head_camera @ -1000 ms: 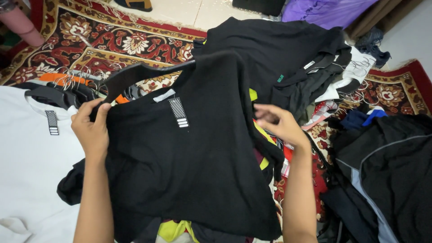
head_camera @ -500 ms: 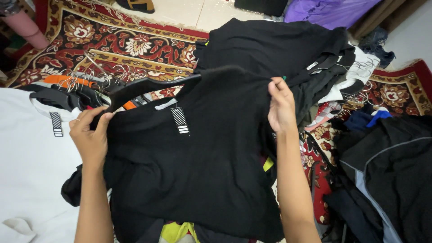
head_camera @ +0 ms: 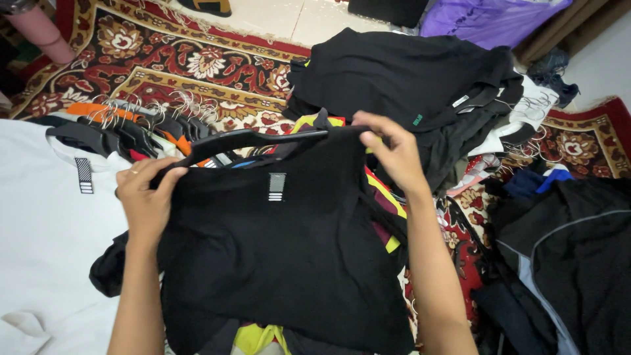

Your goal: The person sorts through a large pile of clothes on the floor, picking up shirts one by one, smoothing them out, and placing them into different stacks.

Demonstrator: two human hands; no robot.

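Black shirt (head_camera: 282, 263) at centre, draped on black hanger (head_camera: 250, 139). Left hand (head_camera: 146, 200) at 9 o'clock, fingers pinched on shoulder seam. Right hand (head_camera: 394, 154) at 2 o'clock, fingers closed on other shoulder and hanger end. Risk: loose grip lets hanger slip out, shirt slumps onto clothes pile (head_camera: 394, 79); hanger may snag spare hangers (head_camera: 151, 121) at 10 o'clock.

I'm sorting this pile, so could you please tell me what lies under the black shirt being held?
Under the black shirt, yellow fabric and a yellow-striped garment peek out; the rest is covered.
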